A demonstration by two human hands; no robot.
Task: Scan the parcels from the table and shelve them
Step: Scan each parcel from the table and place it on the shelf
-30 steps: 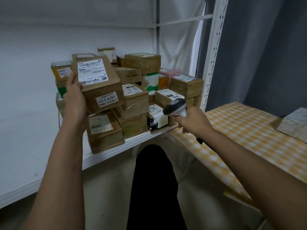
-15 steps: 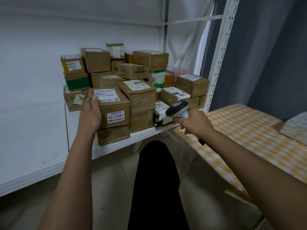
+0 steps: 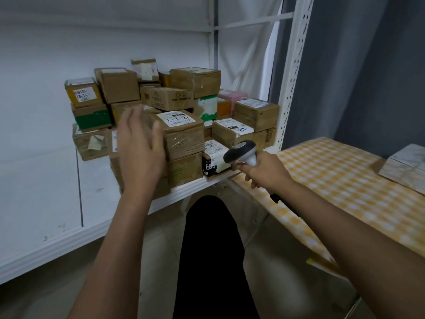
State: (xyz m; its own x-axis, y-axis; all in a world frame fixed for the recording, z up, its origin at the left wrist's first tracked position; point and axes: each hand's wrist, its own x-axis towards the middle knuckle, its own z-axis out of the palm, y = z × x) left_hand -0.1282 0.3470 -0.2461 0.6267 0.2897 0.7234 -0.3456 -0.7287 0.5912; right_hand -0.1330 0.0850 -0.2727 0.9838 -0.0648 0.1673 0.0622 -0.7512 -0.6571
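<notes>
Several brown cardboard parcels (image 3: pixel 184 134) are stacked on the white shelf (image 3: pixel 200 183), many with white labels. My left hand (image 3: pixel 140 146) hovers open in front of the stack's front left, fingers spread, holding nothing; it hides the parcel just set there. My right hand (image 3: pixel 266 171) grips a grey handheld scanner (image 3: pixel 241 151), held near the shelf's right end beside a small black-and-white box (image 3: pixel 213 157). One pale parcel (image 3: pixel 407 166) lies on the yellow checked table (image 3: pixel 345 180) at the right edge.
A white perforated shelf upright (image 3: pixel 292 77) stands between the shelf and the table. A grey curtain (image 3: pixel 368 65) hangs behind the table. My dark trouser leg (image 3: pixel 211 249) is below, over a pale tiled floor.
My left hand set the labelled parcel down on the front left of the stack and let go, now open in front of it. The right hand with the scanner barely moved.
</notes>
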